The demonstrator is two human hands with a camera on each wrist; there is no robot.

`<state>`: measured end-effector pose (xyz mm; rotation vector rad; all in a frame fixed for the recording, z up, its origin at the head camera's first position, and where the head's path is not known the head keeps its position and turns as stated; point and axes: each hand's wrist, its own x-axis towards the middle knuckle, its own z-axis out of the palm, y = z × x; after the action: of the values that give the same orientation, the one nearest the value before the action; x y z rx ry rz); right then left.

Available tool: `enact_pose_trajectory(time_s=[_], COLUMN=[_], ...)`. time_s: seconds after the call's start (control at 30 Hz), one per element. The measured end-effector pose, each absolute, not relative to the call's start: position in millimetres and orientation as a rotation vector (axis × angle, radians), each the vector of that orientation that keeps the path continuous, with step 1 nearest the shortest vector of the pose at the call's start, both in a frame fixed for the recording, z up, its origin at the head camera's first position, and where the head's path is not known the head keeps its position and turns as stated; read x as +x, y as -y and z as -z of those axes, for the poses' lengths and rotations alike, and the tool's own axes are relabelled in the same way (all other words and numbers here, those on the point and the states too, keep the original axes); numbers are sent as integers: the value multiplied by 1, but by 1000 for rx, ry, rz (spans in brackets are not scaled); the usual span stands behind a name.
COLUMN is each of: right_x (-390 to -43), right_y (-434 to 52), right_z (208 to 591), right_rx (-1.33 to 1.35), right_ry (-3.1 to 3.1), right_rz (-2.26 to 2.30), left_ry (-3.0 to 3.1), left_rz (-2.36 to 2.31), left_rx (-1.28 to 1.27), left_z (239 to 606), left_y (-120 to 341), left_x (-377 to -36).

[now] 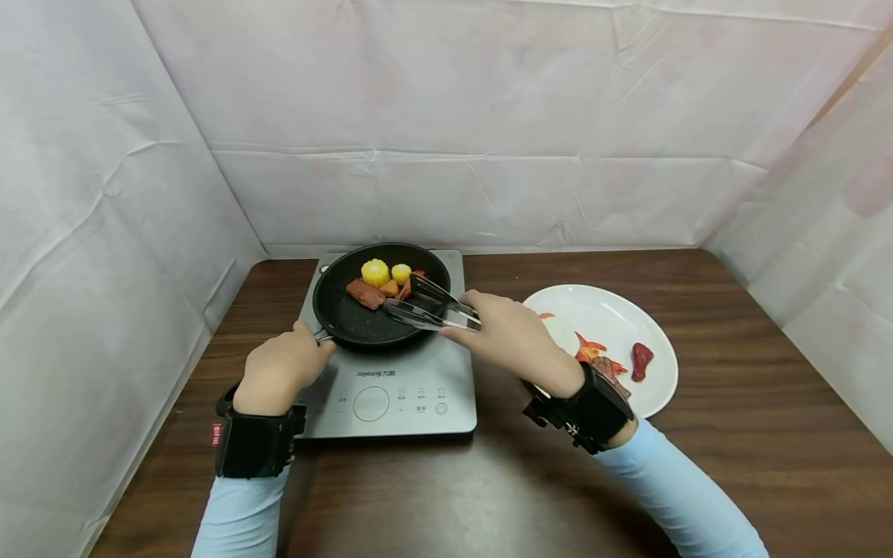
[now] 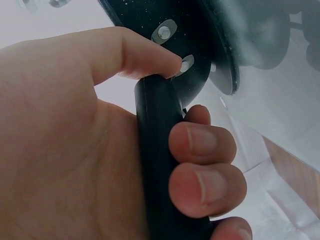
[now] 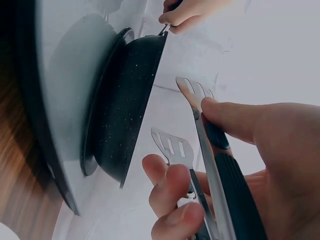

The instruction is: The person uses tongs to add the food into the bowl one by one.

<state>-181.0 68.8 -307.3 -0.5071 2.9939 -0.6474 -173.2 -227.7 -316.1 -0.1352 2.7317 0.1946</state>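
In the head view, my left hand point(image 1: 279, 370) is at the near left side of a black frying pan point(image 1: 366, 329). The left wrist view shows its fingers curled around the pan's black handle point(image 2: 157, 160). Over the pan's right side, my right hand point(image 1: 516, 341) holds metal tongs point(image 3: 207, 160) with dark grips. Their slotted ends stand apart, with nothing between them in the right wrist view. Inside the pan lie two yellow corn pieces point(image 1: 375, 272), a brown-red slab of meat point(image 1: 365, 294), an orange chunk point(image 1: 389, 288) and a reddish piece partly behind the tongs.
Under the pan is a silver induction cooker point(image 1: 425, 376) on a dark wooden table point(image 1: 405, 496). To the right, a white plate point(image 1: 652, 329) holds a white round piece, orange-red strips, a meat slab and a dark red piece point(image 1: 641, 360). White sheeting point(image 1: 453, 194) encloses the back and sides.
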Motion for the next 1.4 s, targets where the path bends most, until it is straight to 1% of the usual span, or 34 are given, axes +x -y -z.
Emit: enact_pose_trajectory(time_s=[0.27,0.57,0.73,0.83,1.0,1.4], right_x=[-167,-150,-140,-134,-123,-99], right_y=[-96,-140,-161,-171,-188,-231], right_z=[306,309,307,307,309,321], right_rx=[-447,-376,-243,-210,-218,-110], right_ry=[-2979,-3008,-2927,-2897,-2915,-3002], right_rz=[657,654,696,706,654,512], left_ry=[-2741,-2735,-2741,-2745,-2732,-2741], left_rz=[-197,-189,-193,-196,-195,-195], left_rx=[-129,-134,-131,-129,-126,-126], left_z=[317,318,318,318,317,316], left_y=[229,230,230,230,229,229], left_x=[-173,-174,-174,-174,-173,-174])
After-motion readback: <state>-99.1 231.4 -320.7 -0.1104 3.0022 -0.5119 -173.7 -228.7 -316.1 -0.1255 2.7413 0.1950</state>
